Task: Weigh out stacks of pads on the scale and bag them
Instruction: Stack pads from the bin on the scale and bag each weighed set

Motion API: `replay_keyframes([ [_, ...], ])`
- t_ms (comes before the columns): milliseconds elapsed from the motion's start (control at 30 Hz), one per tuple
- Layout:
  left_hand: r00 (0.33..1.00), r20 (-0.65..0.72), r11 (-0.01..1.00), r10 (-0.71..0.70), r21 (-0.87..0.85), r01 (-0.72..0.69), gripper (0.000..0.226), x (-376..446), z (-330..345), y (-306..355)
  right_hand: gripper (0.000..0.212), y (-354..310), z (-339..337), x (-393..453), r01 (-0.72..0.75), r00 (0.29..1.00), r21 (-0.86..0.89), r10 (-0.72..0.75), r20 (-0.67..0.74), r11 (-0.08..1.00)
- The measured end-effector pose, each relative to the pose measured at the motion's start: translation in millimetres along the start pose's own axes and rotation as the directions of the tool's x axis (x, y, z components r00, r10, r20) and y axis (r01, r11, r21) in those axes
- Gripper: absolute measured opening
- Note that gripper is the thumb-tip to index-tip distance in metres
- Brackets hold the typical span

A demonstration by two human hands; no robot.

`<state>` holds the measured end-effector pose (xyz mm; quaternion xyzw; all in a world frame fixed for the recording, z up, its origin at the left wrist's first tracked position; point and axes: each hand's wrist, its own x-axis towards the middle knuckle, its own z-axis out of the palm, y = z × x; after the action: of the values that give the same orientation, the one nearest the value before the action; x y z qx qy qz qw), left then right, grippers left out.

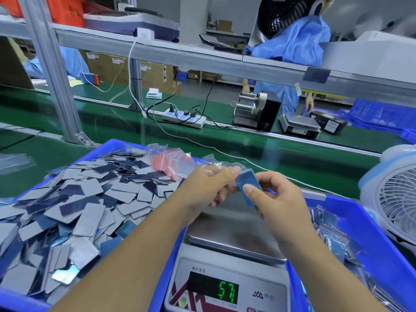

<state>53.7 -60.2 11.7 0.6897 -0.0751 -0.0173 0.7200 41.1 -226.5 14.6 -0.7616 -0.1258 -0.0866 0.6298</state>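
Bagging a weighed stack above the scale

The right hand (276,199) pinches a blue stack (251,184) of pads between thumb and curled fingers, pushing it toward the clear bag (221,166) whose mouth the left hand (210,186) grips; how far in it sits I cannot tell. Below them the scale (234,242) pan is bare, though its display shows green digits. The left bin (126,146) holds a large loose heap of pads (74,206), so much weighing remains; the right bin (371,239) already holds filled bags (333,239).
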Motion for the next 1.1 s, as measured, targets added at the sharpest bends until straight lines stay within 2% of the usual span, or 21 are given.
replay_keyframes([
  [133,0.998,0.055,0.999,-0.005,-0.041,0.007,0.019,0.1,-0.7,-2.1,0.011,-2.8,2.3,-1.2,-0.151,0.989,0.211,0.147,0.034,0.966],
  [233,0.994,0.097,0.986,-0.041,-0.158,0.057,0.005,0.0,-3.7,-2.5,0.015,-2.7,1.1,-1.9,-0.145,0.989,0.211,0.140,0.039,0.967],
  [367,0.984,0.170,0.978,-0.060,-0.187,0.092,0.003,-0.8,-3.7,-2.5,0.024,-1.5,3.4,-3.1,0.016,1.000,0.067,-0.015,-0.021,0.998],
  [467,0.988,0.134,0.972,-0.078,-0.209,0.105,0.017,0.7,-3.8,-3.4,0.021,-0.4,3.9,-3.7,0.055,0.998,0.038,-0.054,-0.030,0.998],
  [567,0.991,0.110,0.971,-0.080,-0.214,0.102,0.020,-0.1,-6.0,-2.8,0.020,-1.4,3.1,-3.8,-0.034,0.999,0.095,0.033,0.012,0.995],
  [700,0.989,0.137,0.984,-0.061,-0.160,0.083,0.009,-1.4,-6.2,-0.9,0.022,-2.7,3.4,-2.9,-0.176,0.982,0.185,0.159,0.101,0.967],
  [800,0.985,0.160,0.989,-0.062,-0.122,0.082,0.022,-1.2,-6.3,-2.2,0.028,-3.3,4.5,-2.0,-0.192,0.978,0.197,0.170,0.123,0.961],
  [967,0.979,0.189,0.992,-0.081,-0.084,0.099,0.010,-2.0,-5.8,-1.9,0.020,0.0,-0.7,-0.5,-0.209,0.977,0.261,0.190,0.096,0.943],
  [1033,0.985,0.163,0.994,-0.050,-0.093,0.065,0.012,-0.9,-5.0,-3.1,0.027,-0.3,-0.9,0.0,-0.205,0.978,0.264,0.187,0.092,0.942],
  [1100,0.997,0.082,0.982,0.011,-0.191,0.005,0.011,0.8,-2.8,-2.8,0.033,-1.1,-1.4,1.1,-0.207,0.978,0.319,0.186,0.096,0.925],
])
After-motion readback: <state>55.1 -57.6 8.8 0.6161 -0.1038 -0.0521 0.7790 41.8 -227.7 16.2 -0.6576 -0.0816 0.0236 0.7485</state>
